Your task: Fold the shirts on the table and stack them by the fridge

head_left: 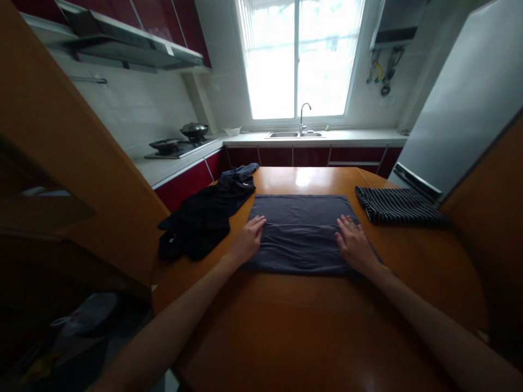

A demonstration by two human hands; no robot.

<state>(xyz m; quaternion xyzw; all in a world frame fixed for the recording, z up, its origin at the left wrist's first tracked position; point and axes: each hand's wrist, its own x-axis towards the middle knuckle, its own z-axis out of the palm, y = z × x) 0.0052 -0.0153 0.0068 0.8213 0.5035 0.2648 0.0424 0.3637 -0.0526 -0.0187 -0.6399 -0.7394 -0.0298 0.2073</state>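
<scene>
A dark grey-blue piece of folded fabric [304,239], likely a garment, lies in a rectangle on the wooden table [286,321]. Creases run across its nearer half. On its left edge rests my left hand [249,239], fingers stretched out and close together. My right hand [354,244] lies flat over the right edge, its fingers slightly apart. Neither hand grips the fabric. Left of it is a loose heap of dark clothes [204,218], black with some blue-grey cloth at the far end. A black-and-white striped folded cloth [398,205] sits to the right.
Beyond the table runs a white counter [245,139] with a sink [281,134] and a tap [302,117] under the window. Pans [194,130] stand on the stove at the left. A fridge [457,103] is on the right, and a wooden panel [102,179] rises at the left.
</scene>
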